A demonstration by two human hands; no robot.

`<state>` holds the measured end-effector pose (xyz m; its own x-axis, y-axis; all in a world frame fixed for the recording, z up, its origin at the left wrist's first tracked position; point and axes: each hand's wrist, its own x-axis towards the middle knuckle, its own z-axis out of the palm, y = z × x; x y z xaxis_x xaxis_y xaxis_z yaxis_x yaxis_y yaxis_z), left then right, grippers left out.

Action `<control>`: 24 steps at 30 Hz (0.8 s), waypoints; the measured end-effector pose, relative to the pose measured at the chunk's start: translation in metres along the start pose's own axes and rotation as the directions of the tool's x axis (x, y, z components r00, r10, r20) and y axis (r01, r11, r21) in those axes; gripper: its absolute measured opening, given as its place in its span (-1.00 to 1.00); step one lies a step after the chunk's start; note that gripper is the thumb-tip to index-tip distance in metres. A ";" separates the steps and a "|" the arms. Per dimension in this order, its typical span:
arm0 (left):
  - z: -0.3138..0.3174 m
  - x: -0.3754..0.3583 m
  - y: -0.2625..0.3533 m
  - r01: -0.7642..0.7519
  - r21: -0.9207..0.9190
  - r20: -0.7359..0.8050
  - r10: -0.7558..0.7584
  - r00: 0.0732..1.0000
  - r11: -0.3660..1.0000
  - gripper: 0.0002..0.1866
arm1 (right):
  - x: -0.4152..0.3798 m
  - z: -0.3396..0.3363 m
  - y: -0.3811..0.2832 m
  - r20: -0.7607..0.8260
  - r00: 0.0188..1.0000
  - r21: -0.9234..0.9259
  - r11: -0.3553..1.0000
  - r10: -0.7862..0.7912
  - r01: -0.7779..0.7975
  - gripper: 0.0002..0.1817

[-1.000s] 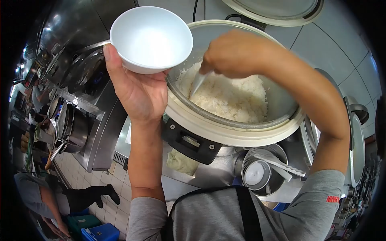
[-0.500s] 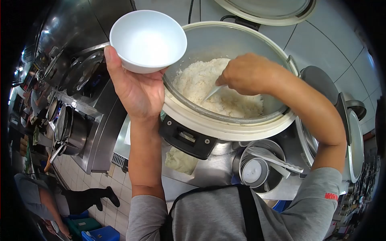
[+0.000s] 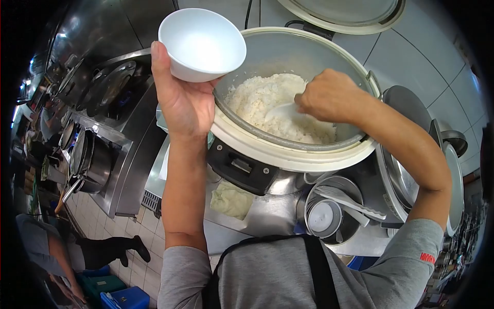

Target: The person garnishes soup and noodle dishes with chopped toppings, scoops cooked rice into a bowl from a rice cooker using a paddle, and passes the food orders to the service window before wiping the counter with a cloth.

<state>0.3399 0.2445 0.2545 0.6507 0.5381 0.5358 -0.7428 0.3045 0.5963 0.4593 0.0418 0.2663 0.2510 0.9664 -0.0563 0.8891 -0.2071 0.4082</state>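
My left hand [image 3: 185,103] grips a white bowl [image 3: 203,46] with nothing in it, tilted, beside the left rim of a large rice cooker [image 3: 293,157]. Inside the cooker lies a mound of cooked white rice [image 3: 252,100]. My right hand [image 3: 329,98] is closed around the handle of a white rice paddle [image 3: 283,113]; its blade rests against the rice. The paddle's handle is mostly hidden in my fingers.
Below the cooker, a metal pot [image 3: 357,188] holds white utensils and a smaller cup. A folded cloth [image 3: 231,201] lies on the steel counter. The cooker's lid [image 3: 350,13] is behind. Stoves with pans [image 3: 90,159] stand left; another person [image 3: 56,252] is at lower left.
The bowl and my left hand have shifted slightly right and up. My right hand has moved a little right, and the paddle has turned, so its blade now shows broad side up.
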 end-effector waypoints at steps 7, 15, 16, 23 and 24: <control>0.001 -0.001 -0.001 -0.011 0.042 0.015 0.010 1.000 0.999 -0.30 | -0.007 0.000 -0.009 0.126 0.984 0.356 0.931 -0.128 0.076 -0.62; 0.005 -0.002 0.004 0.111 0.059 0.069 -0.115 0.991 0.992 -0.33 | -0.027 -0.039 0.050 0.575 0.817 0.666 0.553 0.046 -0.500 -0.73; 0.005 0.000 0.004 0.131 0.065 0.074 -0.135 0.988 0.989 -0.33 | -0.030 -0.053 0.052 0.564 0.819 0.660 0.539 0.104 -0.523 -0.72; 0.010 0.012 0.002 0.400 0.137 0.123 -0.416 0.901 0.906 -0.29 | -0.004 -0.130 0.052 0.096 0.890 0.449 0.778 0.446 -0.439 -0.72; 0.011 0.013 0.003 0.425 0.078 0.126 -0.432 0.893 0.902 -0.31 | 0.005 -0.136 0.045 0.018 0.892 0.402 0.813 0.453 -0.421 -0.73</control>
<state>0.3481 0.2435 0.2695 0.9217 0.2500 0.2964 -0.3811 0.4421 0.8120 0.4486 0.0576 0.4085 0.6332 0.7650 0.1178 0.7711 -0.6367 -0.0102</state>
